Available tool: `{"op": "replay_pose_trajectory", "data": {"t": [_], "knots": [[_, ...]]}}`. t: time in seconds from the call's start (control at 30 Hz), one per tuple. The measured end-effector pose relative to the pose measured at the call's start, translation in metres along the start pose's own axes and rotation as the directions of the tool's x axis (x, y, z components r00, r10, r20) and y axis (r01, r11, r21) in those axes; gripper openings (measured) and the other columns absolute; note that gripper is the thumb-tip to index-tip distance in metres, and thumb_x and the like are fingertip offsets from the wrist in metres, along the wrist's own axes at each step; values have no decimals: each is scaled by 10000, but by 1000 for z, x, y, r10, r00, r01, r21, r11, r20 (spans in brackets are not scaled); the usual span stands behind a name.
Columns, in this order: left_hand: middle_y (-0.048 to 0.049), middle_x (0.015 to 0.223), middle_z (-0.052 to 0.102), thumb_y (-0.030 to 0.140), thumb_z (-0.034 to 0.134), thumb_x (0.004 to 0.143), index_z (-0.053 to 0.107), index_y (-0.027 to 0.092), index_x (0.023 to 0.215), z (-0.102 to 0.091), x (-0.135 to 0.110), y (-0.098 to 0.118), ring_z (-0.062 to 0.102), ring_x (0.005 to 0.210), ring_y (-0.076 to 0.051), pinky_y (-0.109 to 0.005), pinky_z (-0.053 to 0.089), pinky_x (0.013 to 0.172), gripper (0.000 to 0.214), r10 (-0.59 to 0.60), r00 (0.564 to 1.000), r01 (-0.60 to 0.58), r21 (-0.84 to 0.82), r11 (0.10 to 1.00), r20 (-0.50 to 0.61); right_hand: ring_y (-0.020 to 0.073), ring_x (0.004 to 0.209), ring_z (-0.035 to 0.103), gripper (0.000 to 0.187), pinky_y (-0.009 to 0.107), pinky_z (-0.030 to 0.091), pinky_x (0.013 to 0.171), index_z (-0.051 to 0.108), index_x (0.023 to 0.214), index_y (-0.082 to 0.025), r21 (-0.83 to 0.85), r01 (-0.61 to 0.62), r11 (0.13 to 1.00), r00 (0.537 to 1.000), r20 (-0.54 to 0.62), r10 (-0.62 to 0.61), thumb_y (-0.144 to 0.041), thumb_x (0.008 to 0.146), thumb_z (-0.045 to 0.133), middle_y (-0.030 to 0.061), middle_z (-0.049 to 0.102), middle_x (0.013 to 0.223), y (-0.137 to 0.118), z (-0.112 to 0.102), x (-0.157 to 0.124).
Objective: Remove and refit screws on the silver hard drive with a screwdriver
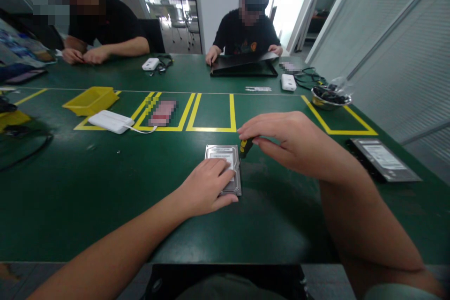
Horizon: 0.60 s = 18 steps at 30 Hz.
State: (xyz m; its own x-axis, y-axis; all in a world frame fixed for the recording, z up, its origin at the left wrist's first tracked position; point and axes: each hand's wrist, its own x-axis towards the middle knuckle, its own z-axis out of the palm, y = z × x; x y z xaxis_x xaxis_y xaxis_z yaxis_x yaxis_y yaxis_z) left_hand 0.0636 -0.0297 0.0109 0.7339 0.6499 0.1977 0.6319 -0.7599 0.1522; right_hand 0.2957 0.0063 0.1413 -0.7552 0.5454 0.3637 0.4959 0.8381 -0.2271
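Observation:
A silver hard drive (pixel 236 179) with a white label lies flat on the green table, in the middle of the head view. My left hand (pixel 207 186) rests over its left and middle part, fingers curled on top and thumb by the near edge, holding it against the table. In my right hand (pixel 281 138) is a short screwdriver (pixel 245 147) with a black and yellow handle, gripped at its top end. The thin shaft slants down to the drive's right edge; whether its tip sits in a screw is too small to tell.
To the right lies another hard drive (pixel 385 159). Beyond it stands a metal bowl (pixel 328 103) of dark parts. A yellow bin (pixel 91 101), a white power bank (pixel 109 121) and a phone (pixel 163 112) lie left. Two people work across the table, one with a black panel (pixel 242 66).

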Motion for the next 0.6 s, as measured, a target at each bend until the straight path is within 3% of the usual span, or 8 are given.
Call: {"op": "replay_pose_trajectory", "data": {"t": [0.6], "knots": [[-164, 1208, 585, 577, 559, 904, 570, 160, 1190, 1, 0, 0, 532, 1200, -351, -519, 458, 988, 505, 2, 1000, -2, 17, 1000, 7, 168, 1017, 653, 379, 304, 498, 918, 732, 1092, -174, 19, 7, 1000, 999, 43, -8, -49, 883, 441, 63, 710, 1130, 3, -4, 0]]}}
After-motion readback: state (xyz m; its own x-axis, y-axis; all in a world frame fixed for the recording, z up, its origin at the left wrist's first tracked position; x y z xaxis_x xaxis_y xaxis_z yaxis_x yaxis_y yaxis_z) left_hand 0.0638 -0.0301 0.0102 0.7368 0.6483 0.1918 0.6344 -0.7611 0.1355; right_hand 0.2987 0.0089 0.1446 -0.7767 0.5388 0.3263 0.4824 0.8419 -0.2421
